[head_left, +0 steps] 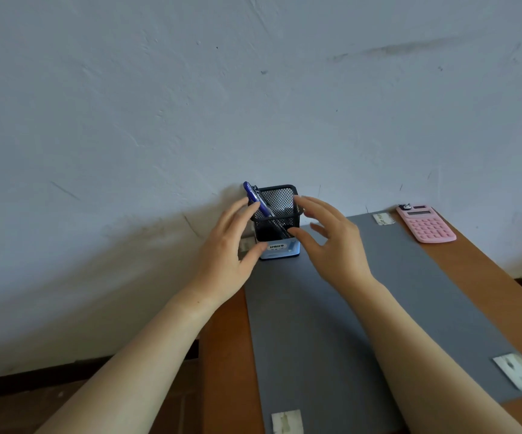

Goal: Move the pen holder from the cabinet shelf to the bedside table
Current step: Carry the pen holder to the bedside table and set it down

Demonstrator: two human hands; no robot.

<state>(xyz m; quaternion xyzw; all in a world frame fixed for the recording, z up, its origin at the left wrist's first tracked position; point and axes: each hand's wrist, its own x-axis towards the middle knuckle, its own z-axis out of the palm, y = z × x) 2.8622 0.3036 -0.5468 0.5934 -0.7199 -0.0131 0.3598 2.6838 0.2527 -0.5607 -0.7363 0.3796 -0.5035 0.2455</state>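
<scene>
While between released left fingers [237,212] and right fingers [313,205], upright black mesh pen holder [279,200]

Looks like a home, a plain bedroom or study corner. Told by a wooden table [225,371] set against a rough, scuffed painted wall [253,89], with dark skirting [34,379] and brown floor [2,408] below. Told also by desk bits: a taped-down grey mat [331,324], a pink calculator [427,225], a mesh pen holder [276,198] with pens [255,195].
</scene>
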